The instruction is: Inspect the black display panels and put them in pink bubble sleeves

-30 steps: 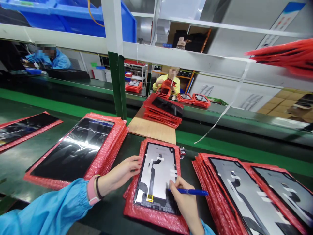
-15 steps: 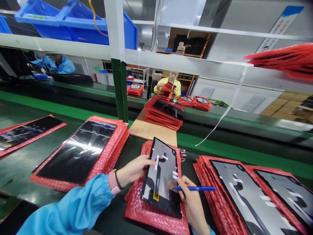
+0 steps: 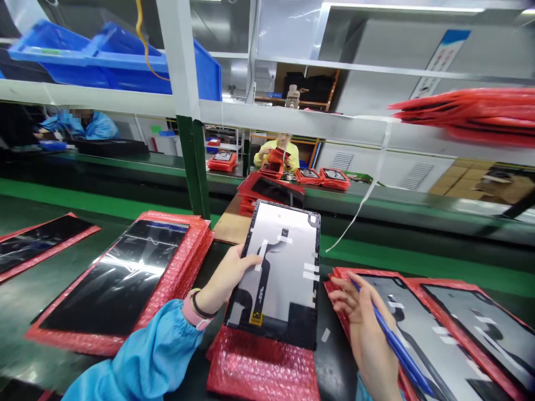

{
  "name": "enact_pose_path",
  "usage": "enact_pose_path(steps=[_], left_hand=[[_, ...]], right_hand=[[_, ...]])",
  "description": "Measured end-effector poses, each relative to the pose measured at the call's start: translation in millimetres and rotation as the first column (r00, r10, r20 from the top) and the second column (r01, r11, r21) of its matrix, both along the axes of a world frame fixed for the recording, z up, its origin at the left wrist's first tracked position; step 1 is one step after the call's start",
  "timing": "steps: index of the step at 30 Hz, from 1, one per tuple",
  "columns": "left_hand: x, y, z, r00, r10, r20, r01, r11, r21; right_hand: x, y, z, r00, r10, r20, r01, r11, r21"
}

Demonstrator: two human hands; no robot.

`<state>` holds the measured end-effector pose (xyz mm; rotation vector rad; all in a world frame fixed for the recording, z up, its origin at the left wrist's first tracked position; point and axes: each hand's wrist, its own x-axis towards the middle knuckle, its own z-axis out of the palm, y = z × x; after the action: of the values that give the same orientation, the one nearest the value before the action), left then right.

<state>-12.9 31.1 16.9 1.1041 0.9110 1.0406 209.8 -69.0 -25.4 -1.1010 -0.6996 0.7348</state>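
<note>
My left hand (image 3: 232, 273) pinches the lifted tablet display panel (image 3: 276, 273) above its red bubble-wrap sleeve (image 3: 259, 362), my right hand (image 3: 368, 328) curls around a blue pen (image 3: 397, 348), and the stack of sleeved panels (image 3: 434, 345) remains to do.

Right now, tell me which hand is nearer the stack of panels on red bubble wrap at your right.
Right. The right hand, holding a blue pen, is over the left edge of the stack; the left hand grips a display panel well left of it.

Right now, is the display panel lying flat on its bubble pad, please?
No: the left hand tilts the display panel up over the bubble pad.
</note>
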Motion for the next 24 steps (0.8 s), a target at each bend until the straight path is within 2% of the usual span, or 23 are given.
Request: enact_pose_path(steps=[2,4,6,8,13,17,20,24], left_hand=[[0.2,2.8,8.7,0.999,0.005,0.047,-0.005,1.0,0.002],[0.5,4.9,15.0,0.994,0.001,0.106,-0.001,1.0,0.006],[0.7,6.6,19.4,0.99,-0.009,0.143,0.005,1.0,0.027],[0.9,7.8,22.1,0.988,-0.016,0.151,0.004,0.997,0.079],[-0.5,7.7,24.0,0.989,-0.006,0.15,-0.022,0.982,0.186],[-4.5,6.8,21.9,0.995,0.046,0.094,-0.064,0.977,0.206],[-6.8,9.7,20.4,0.995,0.074,0.066,-0.087,0.972,0.219],[-8.4,17.5,19.0,0.993,0.083,0.079,-0.102,0.955,0.278]], right_hand=[[-1.3,4.0,13.9,1.0,0.002,-0.014,-0.002,1.0,-0.023],[-4.1,7.8,23.8,0.997,0.075,-0.015,-0.076,0.996,-0.056],[-7.7,10.9,30.1,0.987,0.158,-0.021,-0.158,0.986,-0.052],[-11.2,13.6,34.8,0.982,0.19,-0.007,-0.19,0.981,-0.034],[-21.1,21.9,50.1,0.961,0.163,0.221,-0.161,0.987,-0.029],[-32.0,31.6,59.3,0.922,-0.016,0.387,0.019,1.0,-0.003],[-35.5,39.3,57.9,0.909,-0.091,0.407,0.084,0.996,0.036],[-31.6,49.2,54.0,0.93,-0.032,0.366,0.035,0.999,-0.001]])
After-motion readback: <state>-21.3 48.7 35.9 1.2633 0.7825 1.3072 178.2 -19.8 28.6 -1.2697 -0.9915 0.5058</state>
